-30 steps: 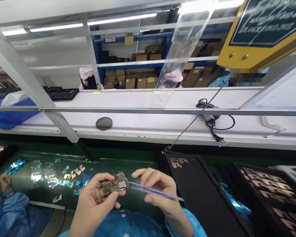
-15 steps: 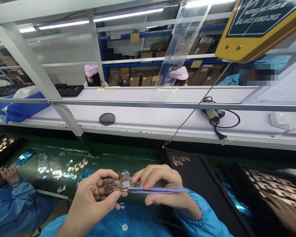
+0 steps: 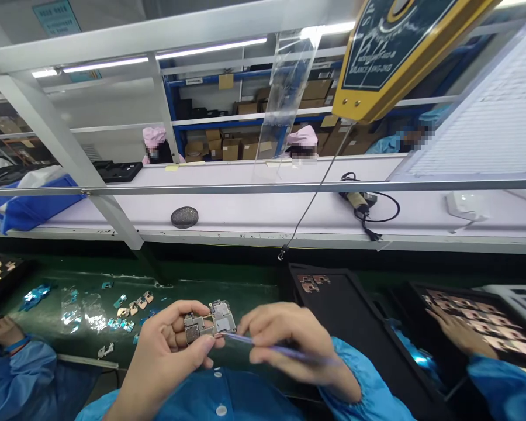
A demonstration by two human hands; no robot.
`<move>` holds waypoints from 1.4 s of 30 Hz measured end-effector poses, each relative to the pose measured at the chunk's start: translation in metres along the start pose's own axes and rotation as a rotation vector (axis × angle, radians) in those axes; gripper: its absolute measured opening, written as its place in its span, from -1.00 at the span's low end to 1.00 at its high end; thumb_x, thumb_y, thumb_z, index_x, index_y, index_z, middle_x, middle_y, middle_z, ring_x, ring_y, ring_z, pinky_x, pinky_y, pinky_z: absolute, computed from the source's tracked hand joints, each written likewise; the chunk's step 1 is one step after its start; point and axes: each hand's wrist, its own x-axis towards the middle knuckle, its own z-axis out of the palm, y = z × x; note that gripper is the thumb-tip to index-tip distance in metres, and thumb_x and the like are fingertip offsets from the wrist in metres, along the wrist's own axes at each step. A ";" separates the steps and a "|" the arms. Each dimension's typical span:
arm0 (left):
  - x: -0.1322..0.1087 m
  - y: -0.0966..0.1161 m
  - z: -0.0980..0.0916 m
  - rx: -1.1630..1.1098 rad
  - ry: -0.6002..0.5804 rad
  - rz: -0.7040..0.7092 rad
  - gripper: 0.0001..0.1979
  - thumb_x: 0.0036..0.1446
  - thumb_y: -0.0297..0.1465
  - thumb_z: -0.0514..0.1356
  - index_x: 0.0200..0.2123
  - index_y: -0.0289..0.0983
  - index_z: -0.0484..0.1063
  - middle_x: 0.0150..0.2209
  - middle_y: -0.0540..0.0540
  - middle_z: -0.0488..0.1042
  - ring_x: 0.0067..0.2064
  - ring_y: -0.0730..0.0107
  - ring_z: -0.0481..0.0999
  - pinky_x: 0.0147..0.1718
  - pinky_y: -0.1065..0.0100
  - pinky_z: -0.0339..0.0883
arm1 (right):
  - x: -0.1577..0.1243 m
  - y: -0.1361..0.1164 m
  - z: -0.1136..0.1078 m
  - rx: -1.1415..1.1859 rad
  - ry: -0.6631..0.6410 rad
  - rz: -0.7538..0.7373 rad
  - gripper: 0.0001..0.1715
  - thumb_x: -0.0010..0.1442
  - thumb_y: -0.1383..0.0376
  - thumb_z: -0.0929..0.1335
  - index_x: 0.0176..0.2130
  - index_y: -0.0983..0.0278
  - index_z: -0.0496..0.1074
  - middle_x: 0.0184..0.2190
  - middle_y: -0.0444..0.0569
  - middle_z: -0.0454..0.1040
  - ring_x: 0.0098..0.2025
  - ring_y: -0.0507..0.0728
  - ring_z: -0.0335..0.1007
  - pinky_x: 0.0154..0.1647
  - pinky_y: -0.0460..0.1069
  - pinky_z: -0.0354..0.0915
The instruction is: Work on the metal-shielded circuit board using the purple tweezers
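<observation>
My left hand (image 3: 169,345) is closed on a small circuit board (image 3: 221,318) with metal shield plates, thumb in front and fingers behind. My right hand (image 3: 289,336) pinches purple tweezers (image 3: 284,351), blurred toward the back end. Their tip meets the lower edge of the board, near my left thumb; whether it grips anything there is too small to tell. To the right of my right hand lies a black tray (image 3: 346,310) with several copper-coloured boards (image 3: 313,280) in its far corner.
Small tan pieces (image 3: 135,305) and blue film scraps (image 3: 120,324) lie on the green mat (image 3: 179,292) at left. Co-workers' hands appear left (image 3: 4,330) and right (image 3: 458,333), the latter over a filled tray (image 3: 486,318). A hook (image 3: 282,252) hangs from the yellow balancer (image 3: 390,58).
The tweezers' back end has swung downward and is blurred, while the board stays in my left hand. The view has shifted. At right, the co-worker's hand has moved farther over the filled tray.
</observation>
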 end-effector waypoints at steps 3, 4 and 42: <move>0.000 -0.007 0.003 -0.067 0.007 -0.001 -0.62 -0.19 -0.34 0.50 -0.26 -0.33 0.55 -0.47 -0.11 0.64 -0.39 0.22 0.68 -0.55 0.50 0.53 | -0.008 -0.017 0.007 -0.317 -0.105 -0.099 -0.80 0.32 0.43 0.40 -0.05 0.26 0.46 -0.33 -0.02 0.61 -0.24 0.15 0.65 -0.21 0.00 0.60; -0.001 -0.010 0.005 -0.100 0.036 0.007 -0.60 -0.20 -0.33 0.51 -0.25 -0.33 0.54 -0.46 -0.11 0.64 -0.39 0.23 0.68 -0.54 0.51 0.54 | -0.012 -0.021 0.011 -0.400 -0.100 -0.127 -0.75 0.30 0.45 0.41 -0.02 0.24 0.47 -0.32 -0.01 0.62 -0.23 0.18 0.65 -0.19 0.04 0.62; 0.063 -0.092 -0.001 -0.388 0.252 -0.074 -0.45 -0.19 -0.25 0.57 -0.16 -0.36 0.52 -0.30 -0.25 0.69 -0.28 0.12 0.71 -0.47 0.42 0.59 | -0.002 0.251 0.027 -0.697 0.482 0.321 -0.69 0.39 0.19 0.30 -0.22 0.28 0.58 -0.37 0.04 0.58 -0.34 0.12 0.52 -0.24 0.00 0.44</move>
